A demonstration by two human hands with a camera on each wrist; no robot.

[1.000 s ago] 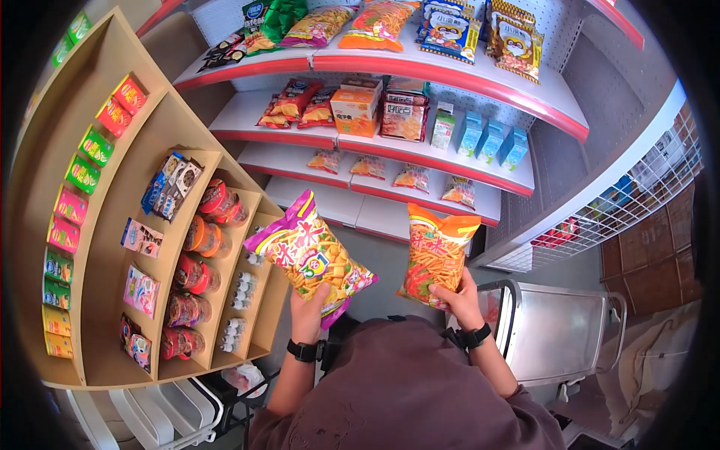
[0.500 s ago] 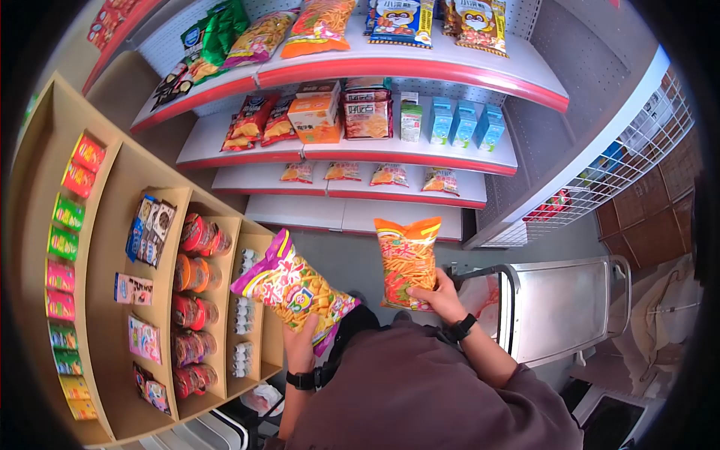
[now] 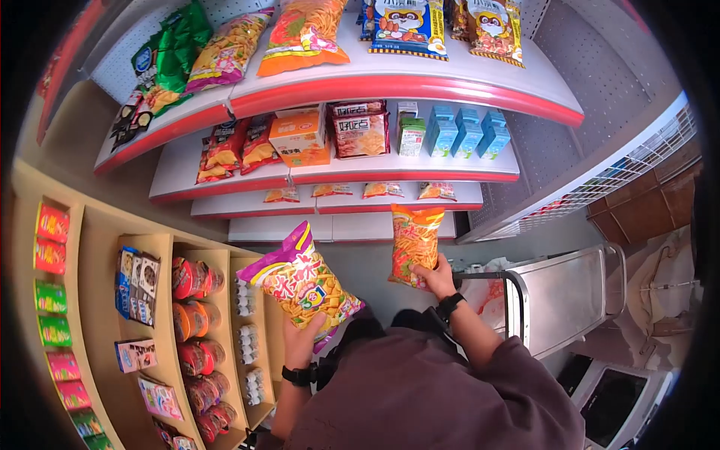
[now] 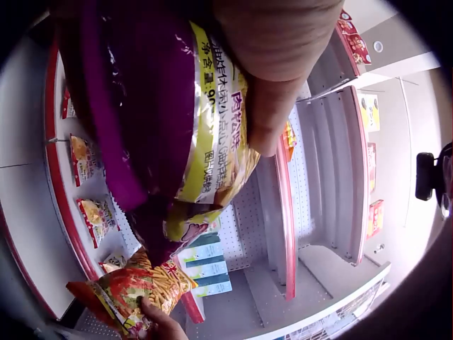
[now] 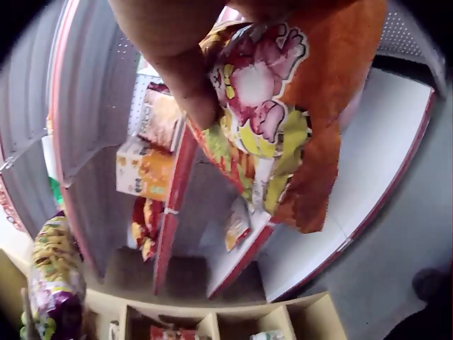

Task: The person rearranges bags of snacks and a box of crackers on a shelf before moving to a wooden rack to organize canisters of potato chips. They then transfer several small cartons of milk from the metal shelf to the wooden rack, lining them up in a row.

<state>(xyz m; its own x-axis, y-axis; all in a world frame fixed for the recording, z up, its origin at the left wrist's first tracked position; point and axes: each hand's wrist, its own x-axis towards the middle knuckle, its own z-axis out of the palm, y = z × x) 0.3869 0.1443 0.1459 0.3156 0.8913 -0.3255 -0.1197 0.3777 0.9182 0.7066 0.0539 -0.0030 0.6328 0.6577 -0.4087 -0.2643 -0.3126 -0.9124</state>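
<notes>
My left hand [image 3: 302,335] grips a purple and yellow snack bag [image 3: 304,289] by its lower edge, thumb across the printed front. In the left wrist view the purple end of this bag [image 4: 141,106] fills much of the picture. An orange snack bag [image 3: 415,244] is pinched at its lower right side by my right hand [image 3: 436,276]. Close up in the right wrist view, the orange bag [image 5: 311,156] shows a pink cartoon figure. Both bags are held up in front of the body, apart from each other.
Ahead, the top shelf [image 3: 405,82] bears several snack bags, some like the two held. Boxes and blue cartons [image 3: 466,133] stand on the shelf below. A wooden rack [image 3: 161,247] with jars is at the left. At right is a metal cart [image 3: 562,300].
The head view has shifted, bringing the top shelf nearer and lower in the picture. Both hands still hold their bags; the right one is extended a little further forward.
</notes>
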